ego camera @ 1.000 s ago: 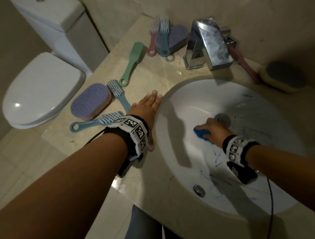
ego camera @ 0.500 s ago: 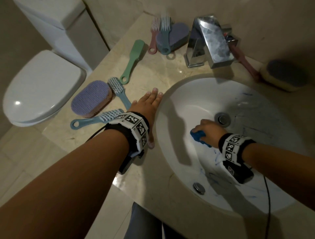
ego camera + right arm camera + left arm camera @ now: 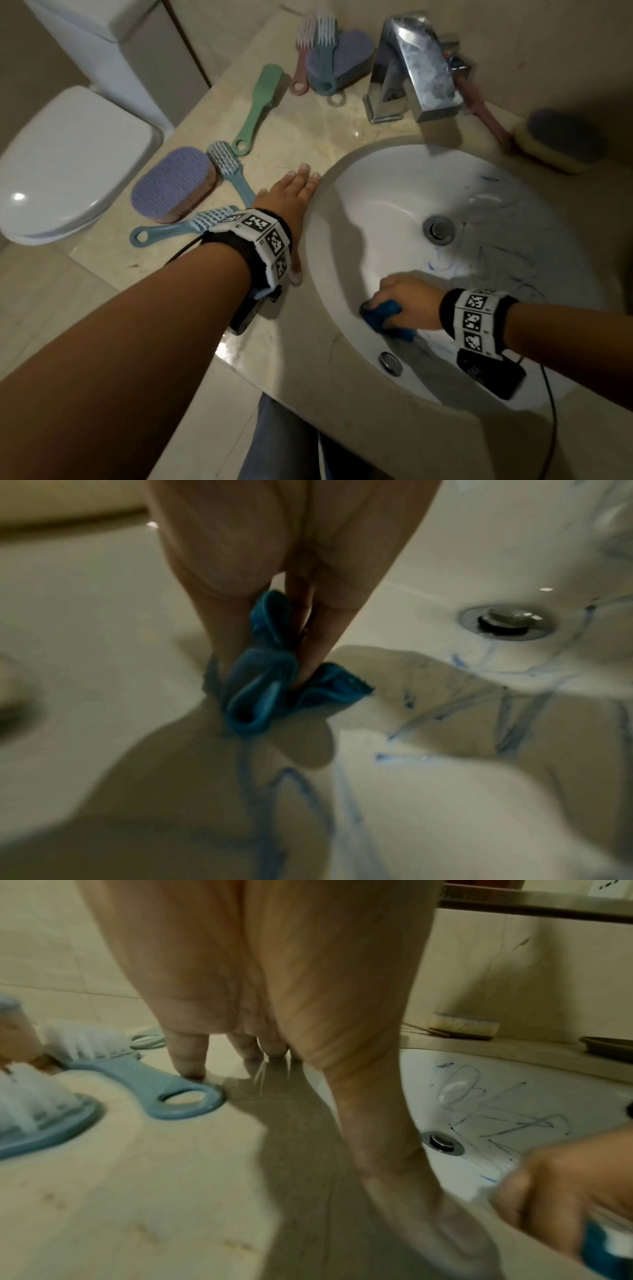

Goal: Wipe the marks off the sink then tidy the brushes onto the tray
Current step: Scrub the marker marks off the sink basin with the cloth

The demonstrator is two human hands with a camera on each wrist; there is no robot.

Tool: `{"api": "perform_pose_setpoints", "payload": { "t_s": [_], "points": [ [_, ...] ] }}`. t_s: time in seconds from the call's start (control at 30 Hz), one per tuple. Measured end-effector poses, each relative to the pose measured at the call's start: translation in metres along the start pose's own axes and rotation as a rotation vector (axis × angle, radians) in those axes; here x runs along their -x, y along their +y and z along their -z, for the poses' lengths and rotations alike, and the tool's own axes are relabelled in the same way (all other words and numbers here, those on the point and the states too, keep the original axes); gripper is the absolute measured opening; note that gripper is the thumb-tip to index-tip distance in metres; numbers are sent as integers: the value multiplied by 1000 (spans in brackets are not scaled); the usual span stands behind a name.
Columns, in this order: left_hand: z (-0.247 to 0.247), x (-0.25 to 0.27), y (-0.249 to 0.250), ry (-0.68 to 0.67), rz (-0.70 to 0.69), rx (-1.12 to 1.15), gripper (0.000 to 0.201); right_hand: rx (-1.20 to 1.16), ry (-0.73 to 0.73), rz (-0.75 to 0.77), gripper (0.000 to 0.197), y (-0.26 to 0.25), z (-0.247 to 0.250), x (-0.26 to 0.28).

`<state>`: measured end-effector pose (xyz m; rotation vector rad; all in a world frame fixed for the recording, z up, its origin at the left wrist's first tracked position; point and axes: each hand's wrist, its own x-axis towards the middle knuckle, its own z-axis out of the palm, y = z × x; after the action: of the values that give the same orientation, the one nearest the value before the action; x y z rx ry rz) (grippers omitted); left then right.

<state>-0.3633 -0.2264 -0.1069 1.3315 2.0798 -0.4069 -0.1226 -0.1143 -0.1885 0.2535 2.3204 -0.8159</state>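
Observation:
My right hand (image 3: 402, 301) grips a crumpled blue cloth (image 3: 383, 317) (image 3: 270, 685) and presses it on the near left wall of the white sink (image 3: 376, 192). Blue and dark scribbled marks (image 3: 507, 263) (image 3: 514, 712) cover the bowl near the drain (image 3: 438, 229) and to its right. My left hand (image 3: 291, 202) lies flat with straight fingers on the beige counter by the sink's left rim. Several brushes lie on the counter: two blue ones (image 3: 185, 228) (image 3: 233, 174), a green one (image 3: 260, 106), a pink and a teal one (image 3: 323, 51) at the back.
A chrome tap (image 3: 418, 65) stands behind the sink, with a pink-handled brush (image 3: 479, 109) and a yellow sponge block (image 3: 555, 144) to its right. Purple scrub pads (image 3: 171, 183) (image 3: 352, 58) lie on the counter. A toilet (image 3: 65, 161) stands left. A grey tray edge (image 3: 609, 1045) shows past the sink.
My right hand has slid the blue cloth from near the drain toward the sink's near left wall. The left hand has stayed flat on the counter.

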Motion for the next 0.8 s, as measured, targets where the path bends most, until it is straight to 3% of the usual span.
{"api": "perform_pose_setpoints", "payload": {
  "t_s": [0.13, 0.2, 0.33, 0.53, 0.6, 0.67, 0.73, 0.8],
  "points": [
    [-1, -1, 0, 7, 4, -14, 171, -40, -171, 49, 36, -3, -6, 23],
    [-1, -1, 0, 4, 10, -16, 170, -20, -144, 38, 35, 1, -4, 18],
    [-1, 0, 0, 5, 17, -16, 170, -39, 86, 4, 38, 8, -3, -2],
    [-1, 0, 1, 5, 14, -16, 170, -50, -92, 63, 41, 0, -10, 12],
    [-2, 0, 1, 7, 14, -11, 170, -20, 6, 80, 40, 8, -6, 3],
    [-4, 0, 0, 13, 13, -16, 170, 50, 228, 45, 35, 20, 5, -16],
    [-4, 0, 1, 17, 12, -20, 169, 73, 474, -128, 20, 47, 22, -31],
    [-5, 0, 1, 18, 13, -17, 169, 17, 587, -375, 15, 78, 34, -42]
  ]
}}
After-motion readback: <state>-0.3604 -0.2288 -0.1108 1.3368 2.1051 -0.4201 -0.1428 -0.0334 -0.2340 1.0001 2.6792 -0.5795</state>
